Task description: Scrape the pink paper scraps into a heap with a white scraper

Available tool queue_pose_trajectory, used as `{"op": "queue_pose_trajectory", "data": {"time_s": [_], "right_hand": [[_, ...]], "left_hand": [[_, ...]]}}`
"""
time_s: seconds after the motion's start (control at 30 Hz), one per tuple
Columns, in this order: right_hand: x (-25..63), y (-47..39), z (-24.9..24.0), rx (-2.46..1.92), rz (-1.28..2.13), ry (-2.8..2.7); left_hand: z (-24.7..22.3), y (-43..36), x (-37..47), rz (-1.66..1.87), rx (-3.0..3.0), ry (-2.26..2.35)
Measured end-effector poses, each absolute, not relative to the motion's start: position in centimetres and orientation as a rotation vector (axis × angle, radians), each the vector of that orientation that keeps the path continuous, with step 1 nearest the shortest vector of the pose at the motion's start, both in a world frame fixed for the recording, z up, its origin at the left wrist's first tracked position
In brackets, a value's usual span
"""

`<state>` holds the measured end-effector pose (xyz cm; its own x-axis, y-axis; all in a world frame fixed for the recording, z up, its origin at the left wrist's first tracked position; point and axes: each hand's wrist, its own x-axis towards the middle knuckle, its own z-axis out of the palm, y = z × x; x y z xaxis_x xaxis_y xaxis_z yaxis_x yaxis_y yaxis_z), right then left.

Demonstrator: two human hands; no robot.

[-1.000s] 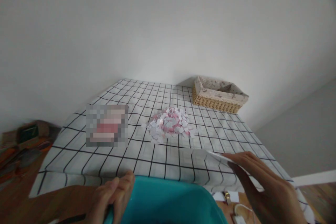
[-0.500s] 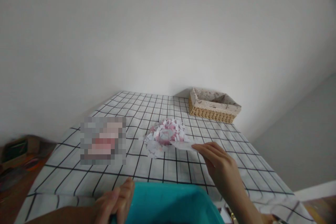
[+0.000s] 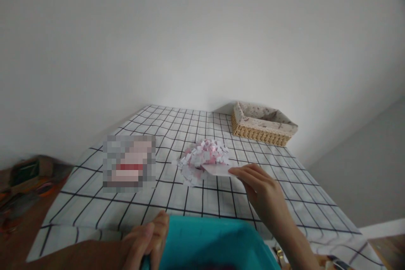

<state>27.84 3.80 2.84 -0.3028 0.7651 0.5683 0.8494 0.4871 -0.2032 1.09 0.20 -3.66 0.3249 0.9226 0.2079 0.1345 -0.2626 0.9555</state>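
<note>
My right hand (image 3: 256,181) pinches a thin whitish sheet, perhaps card or plastic (image 3: 217,170), by its right end. The sheet's far edge reaches the front of a heap of small white and pink paper scraps (image 3: 205,154) on the table. At the bottom, my left hand (image 3: 152,236) is closed round the left rim of a turquoise plastic bin (image 3: 202,230). The bin sits against the table's near edge, below the heap. Something dark reddish lies low inside it, mostly out of frame.
A checked cloth covers the table (image 3: 177,198). A lined wicker basket (image 3: 264,128) stands at the back right by the wall. A pixelated patch hides a pinkish item (image 3: 131,168) on the left. A box with clutter (image 3: 28,175) lies on the floor at left.
The view has shifted a little, so most things sit slightly right and higher. The sheet in my right hand now lies lower against the heap's front. My left hand stays on the bin.
</note>
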Motion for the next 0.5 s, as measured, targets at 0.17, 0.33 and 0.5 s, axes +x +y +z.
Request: {"op": "queue_pose_trajectory", "data": {"time_s": [0.17, 0.33, 0.5], "right_hand": [[29.1, 1.8, 2.4, -1.271, -0.083, -2.134], [30.0, 1.2, 2.9, -1.304, -0.146, -2.077], [29.9, 3.1, 3.3, -1.407, -0.303, -2.053]], "left_hand": [[-4.5, 0.0, 1.1, 1.063, 1.665, 0.910], [-4.3, -0.1, 1.4, 1.102, 1.683, 0.924], [-3.9, 0.6, 1.4, 1.094, 1.774, 0.917]]}}
